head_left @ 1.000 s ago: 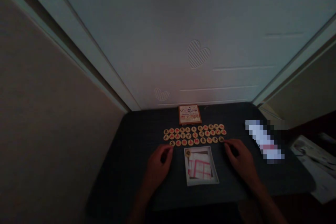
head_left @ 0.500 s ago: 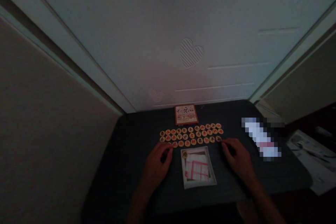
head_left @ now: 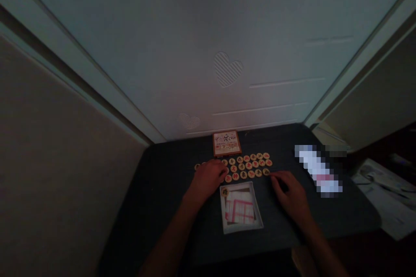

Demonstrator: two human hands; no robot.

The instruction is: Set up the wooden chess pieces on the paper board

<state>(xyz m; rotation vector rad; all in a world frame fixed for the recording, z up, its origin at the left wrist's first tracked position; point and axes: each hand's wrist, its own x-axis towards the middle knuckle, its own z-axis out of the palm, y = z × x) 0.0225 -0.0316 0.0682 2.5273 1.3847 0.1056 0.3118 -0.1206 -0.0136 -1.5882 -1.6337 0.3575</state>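
Several round wooden game pieces (head_left: 248, 165) with red and black marks lie in rows on a dark table (head_left: 156, 207). My left hand (head_left: 208, 179) lies over the left end of those rows, fingers curled down onto the pieces; what they grip is hidden. My right hand (head_left: 287, 194) rests on the table at the right end of the front row, its fingers bent and its fingertips next to the last piece. Between my hands lies an open white box (head_left: 241, 207) with a folded red-and-white sheet inside and one piece (head_left: 224, 191) in its far left corner.
A small brown box lid (head_left: 226, 143) with a picture lies behind the rows, close to the white door panel (head_left: 208, 52) with heart shapes. A white blurred object (head_left: 316, 169) lies on the table's right side. Papers (head_left: 386, 194) lie off the table at right.
My left hand has moved forward from the table beside the box onto the left end of the rows of pieces. My right hand has stayed at the right end. The view shifted slightly.
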